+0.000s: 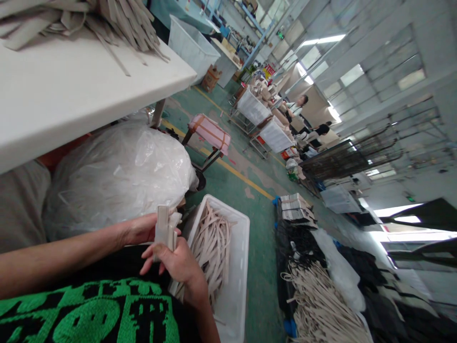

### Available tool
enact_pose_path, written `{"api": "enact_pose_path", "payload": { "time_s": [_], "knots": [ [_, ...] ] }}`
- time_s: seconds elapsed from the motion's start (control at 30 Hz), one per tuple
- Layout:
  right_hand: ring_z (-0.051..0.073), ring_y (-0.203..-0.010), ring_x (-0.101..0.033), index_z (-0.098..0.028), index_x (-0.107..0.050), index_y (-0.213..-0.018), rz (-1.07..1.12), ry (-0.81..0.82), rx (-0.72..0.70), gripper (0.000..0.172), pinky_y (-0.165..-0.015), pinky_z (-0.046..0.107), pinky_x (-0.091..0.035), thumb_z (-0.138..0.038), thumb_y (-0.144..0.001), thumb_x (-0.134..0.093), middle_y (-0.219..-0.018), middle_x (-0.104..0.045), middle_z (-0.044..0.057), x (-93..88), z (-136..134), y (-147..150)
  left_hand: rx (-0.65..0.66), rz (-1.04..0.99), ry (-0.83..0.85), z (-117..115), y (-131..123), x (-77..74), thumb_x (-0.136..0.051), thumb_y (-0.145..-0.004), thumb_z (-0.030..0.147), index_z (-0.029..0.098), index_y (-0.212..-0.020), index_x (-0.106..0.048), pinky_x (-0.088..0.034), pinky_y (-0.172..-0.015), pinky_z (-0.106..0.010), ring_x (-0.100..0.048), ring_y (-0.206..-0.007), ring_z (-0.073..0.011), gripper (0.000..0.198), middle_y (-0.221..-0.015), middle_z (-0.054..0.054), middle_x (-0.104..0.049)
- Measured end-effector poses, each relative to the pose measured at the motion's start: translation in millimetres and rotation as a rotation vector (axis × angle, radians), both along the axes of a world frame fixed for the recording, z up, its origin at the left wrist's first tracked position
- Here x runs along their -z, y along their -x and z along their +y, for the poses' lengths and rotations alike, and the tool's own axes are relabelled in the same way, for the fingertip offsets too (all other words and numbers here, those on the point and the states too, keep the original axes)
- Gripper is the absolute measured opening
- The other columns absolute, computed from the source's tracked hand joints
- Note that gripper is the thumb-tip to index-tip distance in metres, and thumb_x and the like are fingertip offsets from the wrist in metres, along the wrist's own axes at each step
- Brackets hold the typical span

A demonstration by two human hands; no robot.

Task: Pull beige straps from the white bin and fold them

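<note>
Both my hands meet low in the view, over my lap. My left hand (pixel 141 229) and my right hand (pixel 178 263) are closed together on a small folded bundle of beige fabric strips (pixel 164 229) that stands upright between them. Just to the right of my hands sits a white plastic crate (pixel 237 267) holding several more beige strips (pixel 214 247). A large clear plastic bag (pixel 117 176) bulges behind my left hand, under the table.
A white table (pixel 71 90) overhangs at upper left with a pile of beige strips (pixel 89 19) on it. A pink-topped stool (pixel 210 133) stands on the green floor. Stacks of strips (pixel 321 305) lie at right. White bins and people are farther back.
</note>
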State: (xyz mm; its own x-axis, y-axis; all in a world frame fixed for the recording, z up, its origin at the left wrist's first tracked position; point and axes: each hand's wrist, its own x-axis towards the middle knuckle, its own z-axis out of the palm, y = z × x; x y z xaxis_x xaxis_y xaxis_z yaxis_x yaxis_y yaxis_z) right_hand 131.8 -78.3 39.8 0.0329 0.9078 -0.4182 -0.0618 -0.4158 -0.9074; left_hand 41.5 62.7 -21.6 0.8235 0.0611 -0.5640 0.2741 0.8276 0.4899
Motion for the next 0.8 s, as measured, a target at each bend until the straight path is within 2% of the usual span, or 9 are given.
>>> {"api": "enact_pose_path", "payload": {
  "time_s": [0.1, 0.23, 0.37, 0.47, 0.5, 0.57, 0.67, 0.73, 0.8],
  "knots": [
    [0.013, -0.057, -0.06, -0.016, -0.076, -0.083, 0.045, 0.062, -0.108, 0.065, -0.049, 0.019, -0.042, -0.078, -0.087, -0.061, -0.066, -0.07, 0.004, 5.3, -12, -11, -0.21, 0.029, 0.148, 24, -8, -27.8, -0.074, -0.094, 0.04, 0.014, -0.1, -0.078, -0.064, -0.075, -0.03, -0.076, -0.078, -0.022, 0.026, -0.095, -0.011, -0.082],
    [0.013, -0.054, -0.057, -0.016, -0.072, -0.07, 0.013, 0.174, -0.171, 0.064, -0.046, 0.02, -0.041, -0.079, -0.081, -0.065, -0.065, -0.066, 0.004, 24.5, -18, -18, -0.564, 0.038, 0.136, 70, -11, -68.1, -0.057, -0.105, 0.022, 0.011, -0.098, -0.075, -0.064, -0.069, -0.024, -0.075, -0.071, -0.016, 0.023, -0.089, -0.011, -0.08],
    [0.013, -0.055, -0.058, -0.017, -0.068, -0.066, -0.037, 0.306, -0.178, 0.052, -0.046, 0.021, -0.041, -0.068, -0.076, -0.07, -0.067, -0.065, 0.004, 48.2, -19, -16, -0.923, -0.041, -0.031, 117, 0, -96.1, -0.053, -0.106, 0.014, 0.014, -0.105, -0.071, -0.058, -0.056, -0.019, -0.07, -0.061, -0.0119, 0.018, -0.081, -0.005, -0.077],
    [0.014, -0.058, -0.06, -0.015, -0.067, -0.07, -0.019, 0.327, -0.166, 0.046, -0.048, 0.022, -0.04, -0.061, -0.077, -0.068, -0.069, -0.065, 0.005, 58.0, -16, -15, -1.06, -0.154, -0.256, 136, 13, -102.9, -0.063, -0.103, 0.023, 0.014, -0.112, -0.071, -0.043, -0.043, -0.014, -0.059, -0.052, -0.009, 0.014, -0.074, -0.003, -0.073],
    [0.014, -0.058, -0.06, -0.015, -0.067, -0.071, -0.01, 0.313, -0.162, 0.047, -0.048, 0.022, -0.04, -0.062, -0.079, -0.067, -0.068, -0.066, 0.005, 58.7, -12, -14, -1.054, -0.192, -0.332, 137, 17, -101.5, -0.068, -0.102, 0.031, 0.013, -0.112, -0.072, -0.038, -0.04, -0.014, -0.055, -0.049, -0.0084, 0.021, -0.073, -0.003, -0.073],
    [0.014, -0.056, -0.06, -0.016, -0.066, -0.072, 0.011, 0.268, -0.159, 0.057, -0.048, 0.021, -0.039, -0.072, -0.079, -0.065, -0.066, -0.066, 0.005, 56.5, -2, -11, -0.956, -0.242, -0.451, 129, 25, -93.4, -0.075, -0.095, 0.05, 0.012, -0.111, -0.074, -0.034, -0.039, -0.016, -0.051, -0.048, -0.0091, 0.041, -0.072, -0.005, -0.073],
    [0.015, -0.057, -0.062, -0.017, -0.065, -0.074, 0.037, 0.164, -0.135, 0.074, -0.047, 0.021, -0.04, -0.091, -0.072, -0.061, -0.064, -0.067, 0.005, 48.5, 23, -6, -0.687, -0.258, -0.536, 100, 33, -74.3, -0.077, -0.085, 0.068, 0.014, -0.111, -0.077, -0.048, -0.051, -0.022, -0.067, -0.067, -0.0184, 0.06, -0.089, -0.013, -0.079],
    [0.015, -0.057, -0.064, -0.016, -0.066, -0.077, 0.037, 0.094, -0.092, 0.077, -0.047, 0.022, -0.041, -0.094, -0.073, -0.059, -0.065, -0.068, 0.006, 42.9, 41, -4, -0.477, -0.271, -0.55, 77, 39, -62.9, -0.07, -0.087, 0.074, 0.017, -0.117, -0.077, -0.055, -0.063, -0.027, -0.074, -0.085, -0.0258, 0.065, -0.105, -0.016, -0.081],
    [0.015, -0.055, -0.063, -0.016, -0.066, -0.08, 0.031, 0.054, -0.051, 0.075, -0.046, 0.022, -0.041, -0.091, -0.077, -0.06, -0.066, -0.069, 0.007, 38.1, 58, -3, -0.251, -0.314, -0.54, 59, 44, -54.8, -0.06, -0.092, 0.077, 0.018, -0.125, -0.074, -0.055, -0.062, -0.03, -0.074, -0.078, -0.0265, 0.069, -0.101, -0.015, -0.081]
  ]
}}
